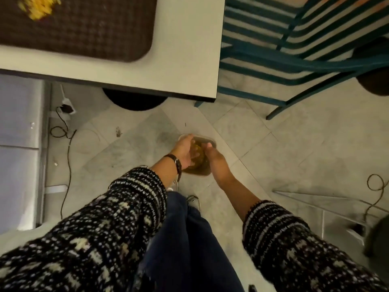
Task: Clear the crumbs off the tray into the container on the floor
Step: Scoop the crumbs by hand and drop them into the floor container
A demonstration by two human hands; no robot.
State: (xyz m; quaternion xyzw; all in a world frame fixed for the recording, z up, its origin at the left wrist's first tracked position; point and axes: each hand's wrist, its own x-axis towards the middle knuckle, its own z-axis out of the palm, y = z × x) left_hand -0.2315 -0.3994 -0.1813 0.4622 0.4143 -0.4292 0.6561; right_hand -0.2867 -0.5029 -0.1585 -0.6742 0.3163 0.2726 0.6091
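Note:
A clear plastic container [207, 142] stands on the tiled floor just past my feet, with yellow crumbs [196, 147] inside it. Both hands hang over it, palms turned toward each other. My left hand [183, 151], with a wristwatch, reaches over the container's left rim. My right hand [212, 157] is over its right side, fingers curled down. Whether either hand still holds crumbs is hidden. The brown textured tray [94, 32] lies on the white table at the upper left, with a heap of yellow crumbs [40, 6] on its far left part.
The white table [189, 60] juts out above the container, a dark round base [134, 102] under it. A teal slatted chair [284, 55] stands at the upper right. Cables and a plug [65, 108] lie on the floor at left, beside a steel cabinet [19, 144].

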